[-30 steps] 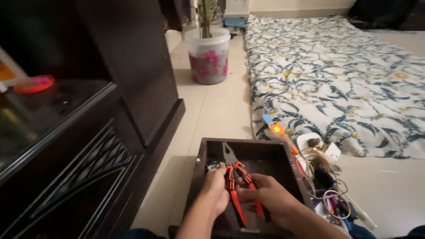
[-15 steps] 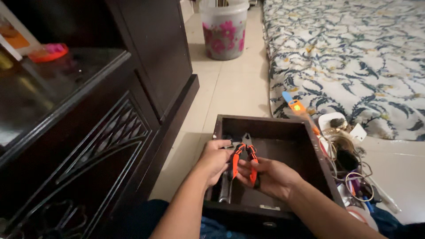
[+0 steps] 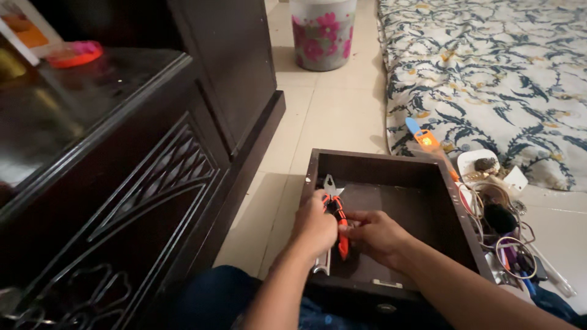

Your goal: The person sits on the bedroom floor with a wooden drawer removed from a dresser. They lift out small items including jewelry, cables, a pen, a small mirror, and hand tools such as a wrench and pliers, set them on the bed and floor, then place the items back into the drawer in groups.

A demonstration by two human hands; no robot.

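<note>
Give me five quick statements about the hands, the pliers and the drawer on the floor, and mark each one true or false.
1. Both hands grip the orange-handled pliers. True: left hand and right hand both close on them.
2. The pliers are held over the dark wooden drawer. True.
3. The drawer sits on the patterned mattress. False: it rests on the tiled floor beside the mattress.
4. The flowered bin stands inside the drawer. False: it stands far off on the floor.
5. A tangle of cables lies to the drawer's right. True.
</note>
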